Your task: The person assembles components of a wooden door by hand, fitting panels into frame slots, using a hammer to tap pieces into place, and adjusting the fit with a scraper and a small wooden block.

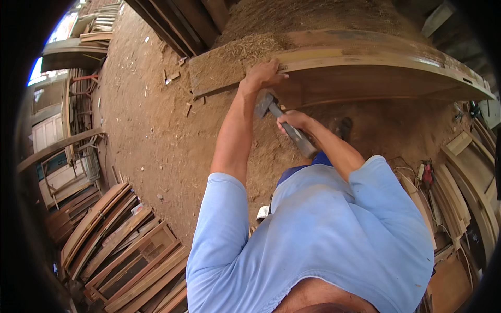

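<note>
My left hand [262, 75] is at the left end of a long wooden door or panel [339, 63], its fingers over the top edge and its thumb along the near side. The panel stands on its long edge on a bench covered in shavings. My right hand [295, 121] is closed round the handle of a hammer [299, 139]. The heavy grey hammer head points up and left, just below my left wrist and apart from the panel. What my left fingertips touch on the far side is hidden.
The wooden bench [214, 86] carries a heap of wood shavings [250, 48]. Stacked frames and boards [130, 255] lie at lower left. More timber [454, 198] leans at right, near a red tool [427, 173] and loose cords. Small offcuts [171, 77] litter the dirt floor.
</note>
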